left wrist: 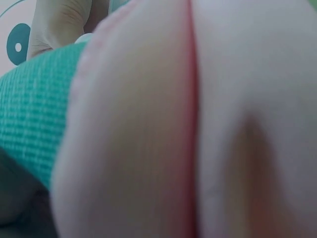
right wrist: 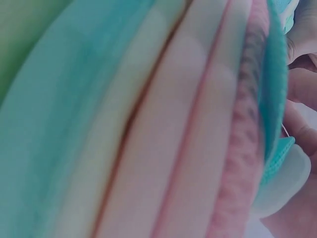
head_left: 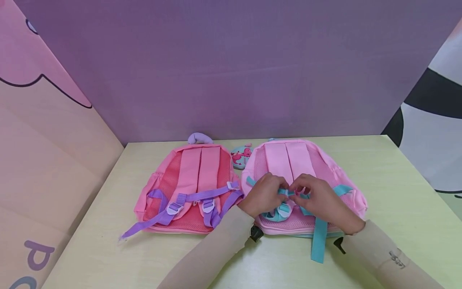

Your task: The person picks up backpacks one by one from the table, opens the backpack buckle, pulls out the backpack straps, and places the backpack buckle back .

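Note:
A light pink backpack [head_left: 297, 152] lies on the right half of the table, its shoulder straps facing up. Over its lower middle, my left hand [head_left: 265, 194] pinches a teal strap [head_left: 284, 192] that carries a small white fitting. Close beside it, my right hand [head_left: 319, 200] pinches the strap's other side, where a small pink piece shows between the fingertips. The fingers partly cover this spot. Teal webbing [right wrist: 274, 99] and a white plastic adjuster [right wrist: 285, 183] appear near the fingers in the right wrist view. In the left wrist view, blurred pink fabric [left wrist: 133, 124] hides most of the hand.
A coral backpack [head_left: 169, 160] with purple straps [head_left: 155, 220] lies to the left, nearly touching the pink one. Between them at the back is a small teal printed pouch [head_left: 241, 156]. A loose teal strap end [head_left: 319, 245] hangs toward the front. A purple panel [head_left: 252, 72] stands behind the table.

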The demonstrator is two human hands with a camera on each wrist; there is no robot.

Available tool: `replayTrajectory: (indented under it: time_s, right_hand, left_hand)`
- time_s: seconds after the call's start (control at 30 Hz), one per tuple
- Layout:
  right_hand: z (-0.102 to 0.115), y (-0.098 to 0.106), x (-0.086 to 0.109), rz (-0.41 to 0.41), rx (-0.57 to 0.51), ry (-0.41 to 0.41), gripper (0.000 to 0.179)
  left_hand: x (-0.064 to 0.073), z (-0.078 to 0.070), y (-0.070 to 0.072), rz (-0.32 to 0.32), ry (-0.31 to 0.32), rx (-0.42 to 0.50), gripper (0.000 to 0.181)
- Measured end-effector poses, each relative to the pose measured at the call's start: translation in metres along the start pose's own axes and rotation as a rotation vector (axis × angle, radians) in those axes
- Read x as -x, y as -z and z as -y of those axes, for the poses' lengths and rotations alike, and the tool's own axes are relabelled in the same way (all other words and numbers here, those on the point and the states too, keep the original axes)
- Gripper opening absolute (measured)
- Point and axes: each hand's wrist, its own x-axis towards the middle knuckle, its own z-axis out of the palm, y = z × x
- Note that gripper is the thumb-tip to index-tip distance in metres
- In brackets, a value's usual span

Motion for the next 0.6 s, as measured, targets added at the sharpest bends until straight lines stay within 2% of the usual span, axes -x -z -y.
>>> replayTrajectory:
  time_s: [0.17, 0.33, 0.6]
  right_hand:
    - [-0.0003, -0.0003, 0.0003, -0.024, 0.013, 0.029, 0.022]
    - [-0.0009, -0.0003, 0.0007, -0.035, 0.003, 0.022, 0.021]
    - [-0.0030, -0.0008, 0.0003, -0.033, -0.010, 0.052, 0.024]
  left_hand:
    - [0.0007, 0.0001, 0.0006, -0.003, -0.017, -0.012, 0.024]
    - [0.0009, 0.0014, 0.0000, -0.025, -0.045, -0.044, 0.021]
    - [0.0010, 0.0012, 0.0001, -0.018, -0.018, -0.034, 0.021]
